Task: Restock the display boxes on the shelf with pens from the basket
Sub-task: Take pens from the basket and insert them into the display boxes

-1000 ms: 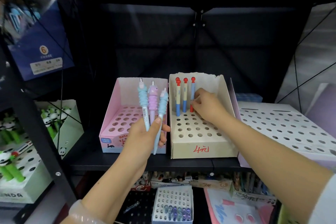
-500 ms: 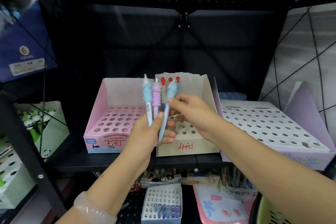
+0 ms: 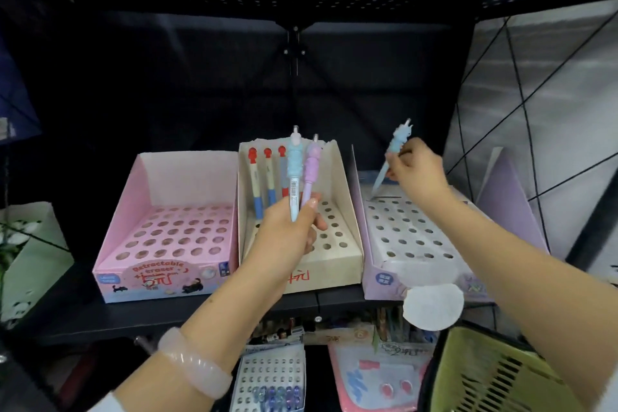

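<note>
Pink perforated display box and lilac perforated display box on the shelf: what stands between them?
In the head view, the beige cardboard display box stands between them, holding three red-capped pens at its back.

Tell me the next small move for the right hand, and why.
Probably lower the blue pen tip-first into a back-row hole of the lilac display box. The right hand pinches it tilted, tip just above that box's far edge, and every hole visible there is unfilled. The left hand holds two more pens.
</note>
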`<state>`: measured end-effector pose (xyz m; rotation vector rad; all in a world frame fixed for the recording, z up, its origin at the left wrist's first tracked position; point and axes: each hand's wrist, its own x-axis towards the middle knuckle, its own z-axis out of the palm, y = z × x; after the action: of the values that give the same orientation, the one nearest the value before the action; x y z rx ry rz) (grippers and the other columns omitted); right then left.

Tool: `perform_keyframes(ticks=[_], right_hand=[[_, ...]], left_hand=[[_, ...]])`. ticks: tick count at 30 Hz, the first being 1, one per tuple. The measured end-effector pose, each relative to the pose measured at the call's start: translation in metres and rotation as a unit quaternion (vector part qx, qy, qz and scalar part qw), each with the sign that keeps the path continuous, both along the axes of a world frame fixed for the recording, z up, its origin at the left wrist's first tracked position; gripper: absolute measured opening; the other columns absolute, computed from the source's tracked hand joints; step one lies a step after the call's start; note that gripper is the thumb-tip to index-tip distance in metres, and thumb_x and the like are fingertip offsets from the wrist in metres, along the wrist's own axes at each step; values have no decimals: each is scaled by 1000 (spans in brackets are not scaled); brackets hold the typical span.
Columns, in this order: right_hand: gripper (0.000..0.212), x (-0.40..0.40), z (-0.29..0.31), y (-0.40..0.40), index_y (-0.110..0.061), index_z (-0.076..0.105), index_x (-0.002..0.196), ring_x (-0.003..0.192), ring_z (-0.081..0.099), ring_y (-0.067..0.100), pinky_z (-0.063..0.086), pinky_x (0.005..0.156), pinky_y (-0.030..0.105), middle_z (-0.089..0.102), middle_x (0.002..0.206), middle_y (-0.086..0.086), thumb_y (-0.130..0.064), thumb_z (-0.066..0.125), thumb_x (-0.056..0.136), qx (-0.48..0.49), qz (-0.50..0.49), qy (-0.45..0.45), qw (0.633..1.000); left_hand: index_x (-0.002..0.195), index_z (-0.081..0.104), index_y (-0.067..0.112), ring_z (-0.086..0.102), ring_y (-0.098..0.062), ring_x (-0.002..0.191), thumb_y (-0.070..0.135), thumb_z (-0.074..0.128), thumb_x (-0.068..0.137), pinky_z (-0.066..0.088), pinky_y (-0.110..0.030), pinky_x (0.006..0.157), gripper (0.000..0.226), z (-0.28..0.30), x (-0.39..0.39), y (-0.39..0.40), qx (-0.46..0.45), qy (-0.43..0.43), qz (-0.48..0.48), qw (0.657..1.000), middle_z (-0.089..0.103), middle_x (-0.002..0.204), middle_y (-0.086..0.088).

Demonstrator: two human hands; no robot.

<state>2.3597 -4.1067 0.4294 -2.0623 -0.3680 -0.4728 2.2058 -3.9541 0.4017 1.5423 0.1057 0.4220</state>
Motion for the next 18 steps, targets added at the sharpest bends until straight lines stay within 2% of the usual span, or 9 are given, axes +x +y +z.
perform_keyframes(ticks=[3,8,11,14,16,18], right_hand=[[19,5,-6,8,-5,51,101,85,65,30,52,82,47,67,91,18,-23,54,94,-40,10,1,999],[19,13,1,11,-7,53,100,82,65,29,53,80,46,66,87,14,-26,53,94,-80,22,-4,997],[17,14,-10,13,-8,55,100,78,63,23,52,73,34,65,88,11,-24,54,94,-157,49,45,985],[22,15,-25,14,-3,58,100,62,51,13,36,55,23,59,71,2,-24,55,93,-202,47,57,977],[24,15,-24,14,-3,60,102,67,53,14,39,61,23,61,74,2,-24,59,90,-193,35,64,978],[27,12,-15,14,-6,60,108,82,56,18,42,71,25,65,91,5,-24,61,88,-164,-5,51,985]], left_hand=[[98,59,24,36,-3,41,19,43,98,31,-14,39,17,-4,4,1,5,4,-6,1000,57,53,11],[101,58,23,36,-3,40,17,41,99,30,-13,39,18,-11,5,6,3,-2,-12,1000,59,55,9],[102,57,22,36,-3,41,17,40,99,30,-14,39,18,-13,6,7,5,-4,-12,1000,59,56,9],[102,56,22,36,-3,42,18,40,99,31,-14,40,16,-15,6,7,16,-6,-14,1000,60,57,10],[102,55,22,36,-3,42,19,41,99,31,-14,40,15,-15,6,8,23,-8,-15,1000,61,58,10],[102,53,24,36,-4,42,20,41,99,31,-14,40,13,-14,8,7,24,-9,-15,1000,61,60,9]])
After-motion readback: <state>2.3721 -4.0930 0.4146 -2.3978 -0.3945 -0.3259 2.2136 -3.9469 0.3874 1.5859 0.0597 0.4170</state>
